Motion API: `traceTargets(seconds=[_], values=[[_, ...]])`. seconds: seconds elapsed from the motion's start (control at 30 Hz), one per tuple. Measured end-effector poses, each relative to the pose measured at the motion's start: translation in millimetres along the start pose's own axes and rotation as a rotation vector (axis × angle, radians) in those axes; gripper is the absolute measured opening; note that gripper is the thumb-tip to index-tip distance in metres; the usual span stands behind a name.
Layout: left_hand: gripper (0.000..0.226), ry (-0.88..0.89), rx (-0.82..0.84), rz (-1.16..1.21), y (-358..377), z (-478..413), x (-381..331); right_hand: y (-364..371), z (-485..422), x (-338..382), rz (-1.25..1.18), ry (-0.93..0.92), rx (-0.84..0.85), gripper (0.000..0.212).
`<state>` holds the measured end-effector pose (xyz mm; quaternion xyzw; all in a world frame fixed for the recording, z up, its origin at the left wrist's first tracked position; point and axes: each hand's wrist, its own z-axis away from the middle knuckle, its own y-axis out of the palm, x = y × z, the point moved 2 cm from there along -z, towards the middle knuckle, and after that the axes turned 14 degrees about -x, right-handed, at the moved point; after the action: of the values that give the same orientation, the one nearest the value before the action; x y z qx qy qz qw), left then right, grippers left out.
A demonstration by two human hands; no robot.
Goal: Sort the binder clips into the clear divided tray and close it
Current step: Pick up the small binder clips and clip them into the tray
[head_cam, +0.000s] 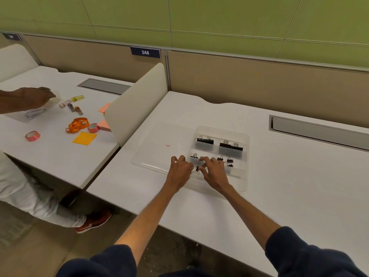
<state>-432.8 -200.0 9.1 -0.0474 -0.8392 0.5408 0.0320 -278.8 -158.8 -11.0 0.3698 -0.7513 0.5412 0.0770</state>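
Observation:
A clear divided tray [245,156] lies on the white desk, its clear lid [157,144] opened flat to the left. Large black binder clips [205,140] sit in the far left compartment and more large clips [231,146] in the far right one. Small clips [227,160] lie in the near right compartment, and one clip [194,156] in the near left. My left hand [179,170] and my right hand [214,171] meet over the tray's near left part, fingertips pinching a small black clip [197,169] between them.
A white divider panel [135,104] separates this desk from the left one, where another person's hand [38,96] works among tape rolls, sticky notes and an orange lanyard. A cable slot [319,130] sits at the back right. A small pink dot [168,144] shows on the lid.

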Motion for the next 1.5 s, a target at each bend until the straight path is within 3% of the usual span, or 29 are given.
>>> traceTargets(seconds=[0.1, 0.33, 0.8, 1.23, 1.5], values=[[0.012, -0.034, -0.017, 0.002, -0.5, -0.1, 1.9, 0.5, -1.3, -0.5, 0.008, 0.014, 0.015, 0.032], [0.017, -0.106, -0.110, 0.007, 2.7, 1.5, -1.8, -1.1, -8.1, -0.3, 0.083, -0.014, -0.006, 0.040], [0.035, -0.253, -0.162, -0.015, 1.8, -2.3, -30.0, -28.6, -12.7, -38.5, -0.091, 0.025, -0.094, 0.020], [0.031, -0.230, -0.173, 0.007, 21.9, -27.4, -11.3, -16.5, -16.7, -48.8, -0.044, 0.036, -0.146, 0.020], [0.030, -0.161, -0.179, 0.064, 31.3, -55.3, 52.3, 14.0, -52.3, -23.5, 0.010, 0.124, -0.276, 0.027]])
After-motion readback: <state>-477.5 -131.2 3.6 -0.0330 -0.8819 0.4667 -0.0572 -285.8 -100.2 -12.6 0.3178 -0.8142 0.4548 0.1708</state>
